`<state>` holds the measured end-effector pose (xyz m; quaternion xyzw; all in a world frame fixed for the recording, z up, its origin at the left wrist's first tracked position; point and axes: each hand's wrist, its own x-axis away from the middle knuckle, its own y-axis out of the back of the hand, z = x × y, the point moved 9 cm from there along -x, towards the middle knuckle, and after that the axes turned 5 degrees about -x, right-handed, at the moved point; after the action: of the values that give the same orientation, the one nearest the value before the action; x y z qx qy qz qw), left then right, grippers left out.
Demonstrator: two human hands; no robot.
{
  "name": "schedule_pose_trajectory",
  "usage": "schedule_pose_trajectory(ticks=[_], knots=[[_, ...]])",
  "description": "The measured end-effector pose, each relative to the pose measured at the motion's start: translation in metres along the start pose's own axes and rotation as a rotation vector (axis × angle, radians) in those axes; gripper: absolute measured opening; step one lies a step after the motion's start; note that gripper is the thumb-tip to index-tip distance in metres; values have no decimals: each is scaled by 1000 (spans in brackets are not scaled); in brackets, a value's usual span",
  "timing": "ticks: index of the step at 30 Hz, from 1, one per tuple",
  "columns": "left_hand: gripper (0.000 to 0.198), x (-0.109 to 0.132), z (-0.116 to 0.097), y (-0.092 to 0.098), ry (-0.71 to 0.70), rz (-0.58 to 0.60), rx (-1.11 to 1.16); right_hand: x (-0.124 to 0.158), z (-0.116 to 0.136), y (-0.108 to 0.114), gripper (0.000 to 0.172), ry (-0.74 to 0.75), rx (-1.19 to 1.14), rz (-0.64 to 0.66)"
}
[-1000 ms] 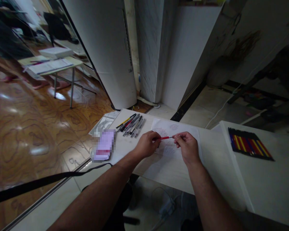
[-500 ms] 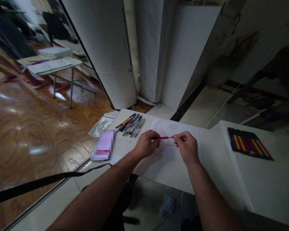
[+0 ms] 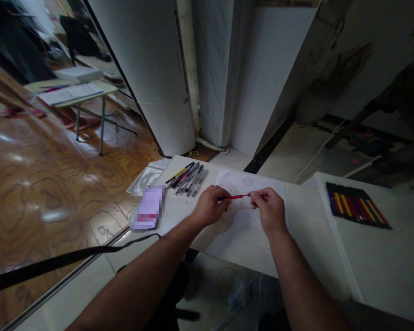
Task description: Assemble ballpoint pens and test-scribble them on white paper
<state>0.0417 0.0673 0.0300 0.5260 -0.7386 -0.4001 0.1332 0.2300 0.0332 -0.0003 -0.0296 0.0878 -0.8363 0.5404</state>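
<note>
A thin red pen refill (image 3: pixel 237 196) stretches between my two hands above a sheet of paper (image 3: pixel 248 211) with scribbles on it. My left hand (image 3: pixel 210 205) is closed around the refill's left end. My right hand (image 3: pixel 269 209) pinches the right end, and what else it may hold there is hidden by the fingers. Both hands hover just over the white table (image 3: pixel 296 216).
A row of several pens (image 3: pixel 188 176) lies at the table's far left, with a blurred purple item (image 3: pixel 149 209) nearer. A pack of coloured pens (image 3: pixel 355 204) rests on the adjoining table at right. A black strap (image 3: pixel 65 259) crosses lower left. Pillars stand behind.
Both hands stay almost where they were, still holding the red refill; the right hand has shifted very slightly up. The background at far left has shifted.
</note>
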Motion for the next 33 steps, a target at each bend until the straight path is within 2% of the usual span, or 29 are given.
schedule_pose_trajectory(ticks=[4, 12, 20, 27, 33], knots=[[9, -1, -1, 1, 5, -23, 8, -1, 3, 5, 22, 17, 10, -35], [11, 1, 2, 3, 18, -29, 17, 5, -4, -6, 23, -36, -25, 31], [13, 2, 1, -5, 20, 25, 88, 5, -6, -6, 26, -64, -170, 21], [9, 2, 1, -3, 18, 15, 81, 4, 4, 0, 24, 56, 16, -25], [11, 4, 1, -6, -3, 10, 29, 5, 1, -9, 21, -7, 49, 56]])
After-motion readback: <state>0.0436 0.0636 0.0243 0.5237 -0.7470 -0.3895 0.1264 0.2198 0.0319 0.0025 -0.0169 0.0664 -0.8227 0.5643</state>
